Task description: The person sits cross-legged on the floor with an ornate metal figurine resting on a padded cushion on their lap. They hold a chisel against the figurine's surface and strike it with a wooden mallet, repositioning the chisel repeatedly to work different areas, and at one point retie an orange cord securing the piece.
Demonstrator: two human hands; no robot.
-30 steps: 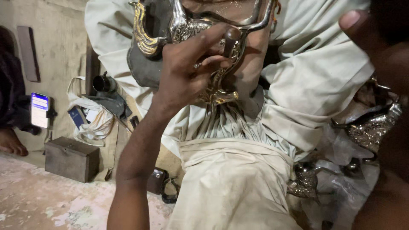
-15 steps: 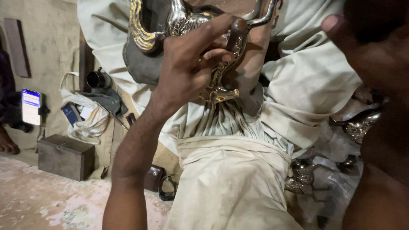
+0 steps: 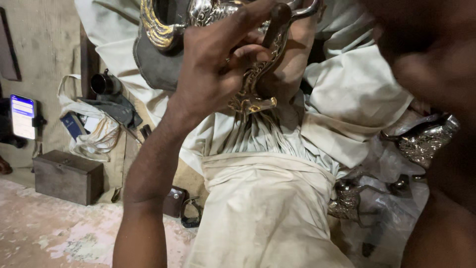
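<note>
One ornate silver-gilt vessel (image 3: 218, 20); three silver pieces (image 3: 426, 141) at right; one wooden box (image 3: 67, 176); one lit phone (image 3: 22, 116).

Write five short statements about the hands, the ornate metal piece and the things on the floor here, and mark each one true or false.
1. The left hand grips an ornate silver and gold metal piece. True.
2. A small dark box sits on the floor at the left. True.
3. The right hand also clasps the metal piece. False: it is a dark blur close to the camera at the right, apart from the piece; whether it holds anything cannot be told.
4. The phone at the far left has a dark screen. False: its screen is lit.
5. More silver ornate pieces lie at the right on clear plastic. True.
</note>
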